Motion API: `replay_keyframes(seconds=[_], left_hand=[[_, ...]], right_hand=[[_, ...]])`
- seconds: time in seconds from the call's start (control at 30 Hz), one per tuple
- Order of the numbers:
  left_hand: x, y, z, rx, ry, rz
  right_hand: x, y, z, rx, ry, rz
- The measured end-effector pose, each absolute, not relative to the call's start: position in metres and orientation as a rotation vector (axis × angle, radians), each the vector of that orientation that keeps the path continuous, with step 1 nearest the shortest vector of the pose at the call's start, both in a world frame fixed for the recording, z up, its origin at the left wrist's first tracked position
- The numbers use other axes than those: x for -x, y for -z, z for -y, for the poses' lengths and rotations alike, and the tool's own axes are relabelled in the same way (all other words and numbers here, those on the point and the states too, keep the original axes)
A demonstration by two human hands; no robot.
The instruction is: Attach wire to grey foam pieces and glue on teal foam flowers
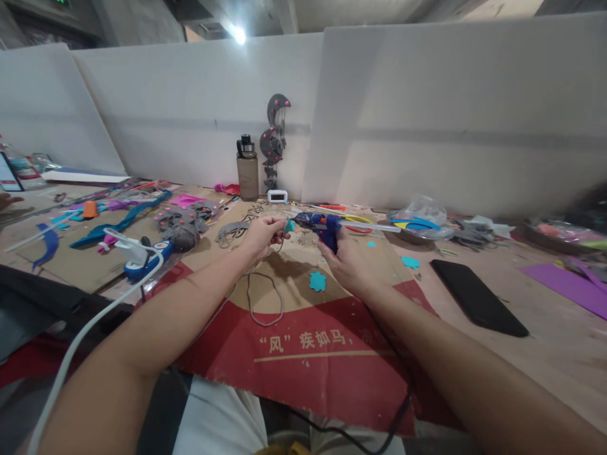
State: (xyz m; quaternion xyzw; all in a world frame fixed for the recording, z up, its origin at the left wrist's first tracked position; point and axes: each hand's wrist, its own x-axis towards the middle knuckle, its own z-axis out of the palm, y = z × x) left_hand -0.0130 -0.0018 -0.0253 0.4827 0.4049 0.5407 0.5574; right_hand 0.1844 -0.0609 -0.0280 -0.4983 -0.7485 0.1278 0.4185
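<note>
My right hand [342,256] is closed around the handle of a blue hot glue gun [318,222], its nozzle pointing left and a clear glue stick [374,226] sticking out of its back. Between the fingertips of my left hand [265,237] is a small teal cutout [289,225], right at the nozzle. Grey cord [265,323] trails from near my left hand and loops on the cardboard below. A teal flower-shaped cutout [317,281] lies flat on the cardboard [227,265] between my forearms.
Grey yarn [184,234] and a blue-white power strip [148,260] lie left. At the back stand a bottle [247,170] and a small digital clock [277,196]. A black phone [478,297] and another teal cutout [410,262] lie right. A person's hand [8,201] shows far left.
</note>
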Motion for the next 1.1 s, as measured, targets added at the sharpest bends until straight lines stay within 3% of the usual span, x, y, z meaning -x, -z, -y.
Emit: replay_keyframes(seconds=[1.1], left_hand=[[0.0130,0.0235,0.0030,-1.130,-1.288,-0.947]], right_hand=[[-0.1836,0.0308,0.0590,1.145,-0.283,1.871]])
